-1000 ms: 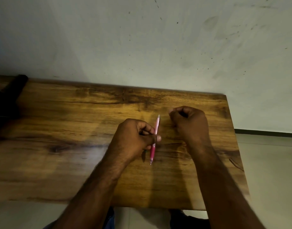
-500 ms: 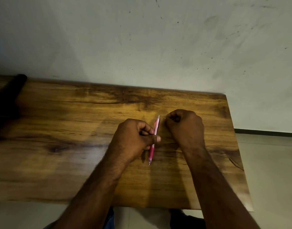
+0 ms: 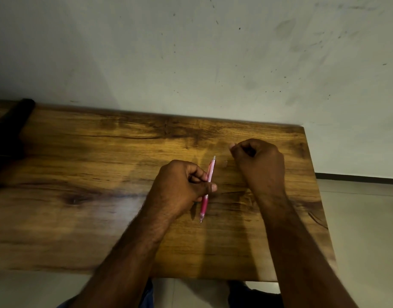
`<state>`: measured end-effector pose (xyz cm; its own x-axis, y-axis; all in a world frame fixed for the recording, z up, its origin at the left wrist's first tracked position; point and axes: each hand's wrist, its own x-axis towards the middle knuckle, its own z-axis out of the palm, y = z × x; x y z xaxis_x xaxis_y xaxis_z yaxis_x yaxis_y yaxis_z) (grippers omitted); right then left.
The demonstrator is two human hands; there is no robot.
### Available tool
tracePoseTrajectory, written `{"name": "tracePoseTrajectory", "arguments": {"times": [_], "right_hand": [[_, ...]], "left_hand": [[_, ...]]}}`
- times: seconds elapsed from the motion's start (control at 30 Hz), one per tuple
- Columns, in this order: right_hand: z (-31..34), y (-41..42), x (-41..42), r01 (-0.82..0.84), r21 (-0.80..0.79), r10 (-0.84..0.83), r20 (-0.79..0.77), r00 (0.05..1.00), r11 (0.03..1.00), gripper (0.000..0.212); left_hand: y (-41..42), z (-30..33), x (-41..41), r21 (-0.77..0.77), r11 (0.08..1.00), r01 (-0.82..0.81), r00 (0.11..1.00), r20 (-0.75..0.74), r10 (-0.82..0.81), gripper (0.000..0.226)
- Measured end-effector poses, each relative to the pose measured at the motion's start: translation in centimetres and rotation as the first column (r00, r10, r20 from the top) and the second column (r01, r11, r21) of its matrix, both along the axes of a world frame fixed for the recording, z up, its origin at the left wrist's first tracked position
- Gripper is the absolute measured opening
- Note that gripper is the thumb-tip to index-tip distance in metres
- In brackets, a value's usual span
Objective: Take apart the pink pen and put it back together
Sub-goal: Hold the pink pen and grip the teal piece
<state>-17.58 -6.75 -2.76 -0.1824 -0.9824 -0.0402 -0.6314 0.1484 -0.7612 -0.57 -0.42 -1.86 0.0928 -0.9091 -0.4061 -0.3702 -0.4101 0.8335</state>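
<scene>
My left hand (image 3: pixel 182 185) grips the pink pen (image 3: pixel 207 187) around its middle, above the wooden table (image 3: pixel 102 218). The pen stands nearly upright in the view, its pale clicker end pointing away from me and its metal tip pointing toward me. My right hand (image 3: pixel 257 163) is curled into a loose fist just right of the pen's far end, apart from it. Thumb and forefinger of that hand are pinched together; whether a small part sits between them is not visible.
The table's back edge runs along a scuffed grey wall (image 3: pixel 213 63). Its right edge drops to a light floor (image 3: pixel 364 218). A dark object (image 3: pixel 11 134) lies at the table's far left corner. My knees show below the front edge.
My right hand came close to the pen's far end half a second ago and has since drawn back to the right. My left hand and the pen have hardly moved.
</scene>
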Motion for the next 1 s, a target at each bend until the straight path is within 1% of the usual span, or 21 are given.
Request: {"name": "tracePoseTrajectory", "arguments": {"times": [0.03, 0.1, 0.17, 0.23, 0.37, 0.47, 0.57, 0.67, 0.7, 0.77, 0.83, 0.93, 1.0], "right_hand": [[0.2, -0.2, -0.3, -0.001, 0.014, -0.001, 0.097, 0.995, 1.0, 0.022], [0.7, -0.2, -0.3, -0.064, 0.094, 0.036, 0.281, 0.959, 0.993, 0.025], [0.8, 0.0, 0.0, -0.156, 0.175, 0.08, 0.379, 0.922, 0.972, 0.027], [0.6, 0.2, 0.3, -0.206, 0.202, 0.114, 0.393, 0.913, 0.957, 0.026], [0.5, 0.2, 0.4, -0.234, 0.191, 0.146, 0.386, 0.911, 0.953, 0.02], [0.4, 0.1, 0.4, -0.25, 0.188, 0.164, 0.383, 0.909, 0.95, 0.02], [0.3, 0.1, 0.4, -0.227, 0.189, 0.149, 0.353, 0.924, 0.955, 0.022], [0.2, -0.2, -0.1, -0.132, 0.17, 0.072, 0.32, 0.945, 0.977, 0.025], [0.0, -0.3, -0.5, -0.098, 0.163, 0.05, 0.276, 0.96, 0.982, 0.025], [-0.2, -0.7, -1.5, -0.044, 0.169, 0.023, 0.124, 0.992, 0.985, 0.023], [-0.4, -0.8, -2.2, -0.032, 0.196, 0.036, -0.017, 0.999, 0.98, 0.023], [-0.6, -0.7, -2.1, -0.044, 0.217, 0.078, -0.151, 0.986, 0.975, 0.022], [-0.6, -0.6, -1.8, -0.031, 0.211, 0.075, -0.204, 0.976, 0.977, 0.021]], "left_hand": [[0.0, 0.0, 0.0, -0.001, 1.0, 0.004, 1.0, 0.003, -0.004, 0.014], [0.0, 0.2, 0.0, 0.0, 1.0, 0.009, 1.0, 0.004, -0.009, 0.013], [0.0, 0.2, -0.1, -0.001, 1.0, 0.016, 1.0, -0.002, -0.016, 0.013], [0.0, 0.3, -0.1, -0.007, 1.0, 0.023, 1.0, -0.003, -0.023, 0.013], [0.0, 0.2, -0.1, -0.004, 1.0, 0.024, 1.0, -0.014, -0.024, 0.013], [0.0, 0.2, -0.2, -0.002, 1.0, 0.03, 0.999, -0.011, -0.03, 0.014], [0.0, 0.2, -0.3, 0.001, 0.999, 0.04, 0.999, -0.003, -0.04, 0.015], [0.2, 0.1, -0.2, 0.012, 0.999, 0.039, 0.999, -0.002, -0.039, 0.016], [0.2, 0.0, -0.1, 0.012, 0.999, 0.036, 0.999, -0.001, -0.036, 0.016], [0.2, 0.0, -0.1, 0.012, 1.0, 0.026, 1.0, -0.001, -0.026, 0.016], [0.1, 0.0, -0.1, 0.015, 1.0, 0.018, 1.0, -0.004, -0.018, 0.017], [0.2, 0.1, -0.3, 0.015, 1.0, 0.022, 1.0, 0.0, -0.022, 0.016], [0.2, 0.1, -0.2, 0.013, 0.999, 0.03, 1.0, 0.008, -0.03, 0.016]]}}
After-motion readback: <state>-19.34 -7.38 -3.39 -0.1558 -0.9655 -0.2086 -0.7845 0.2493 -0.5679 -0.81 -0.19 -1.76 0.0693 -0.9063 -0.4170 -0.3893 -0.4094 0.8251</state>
